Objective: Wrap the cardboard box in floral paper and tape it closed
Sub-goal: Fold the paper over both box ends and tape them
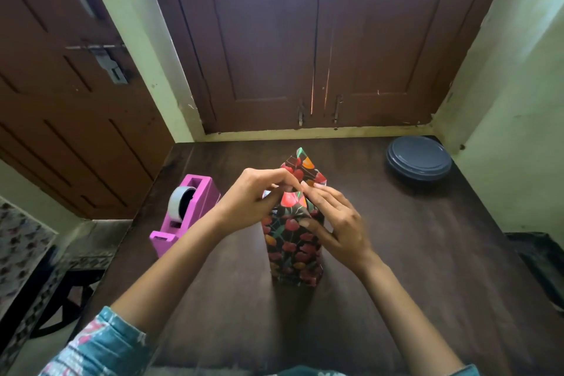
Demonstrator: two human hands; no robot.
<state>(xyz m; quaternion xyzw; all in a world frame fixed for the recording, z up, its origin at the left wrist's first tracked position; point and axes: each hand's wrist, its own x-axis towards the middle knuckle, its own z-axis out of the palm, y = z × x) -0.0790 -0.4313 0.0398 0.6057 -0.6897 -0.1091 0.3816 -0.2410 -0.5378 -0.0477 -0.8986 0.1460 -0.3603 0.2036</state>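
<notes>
The tall box (293,253), covered in dark paper with red and orange flowers (305,166), stands upright in the middle of the dark brown wooden table (427,253), with a pink plastic tape dispenser (186,214) just to its left. At the top, the left hand (256,198) pinches the paper fold with curled fingers. The right hand (338,223) presses nearly straight fingers onto it.

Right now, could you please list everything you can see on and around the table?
wrapped box: one, dark floral paper, upright at table centre
tape dispenser: one, pink, holding a tape roll, left of the box
dish: one or a stack, blue-grey, table's far right corner
table: one, dark brown
doors: brown, a double pair behind the table, one more at left
left hand: pinches the wrapped box's top flap
right hand: straight fingers press the box's top fold
</notes>
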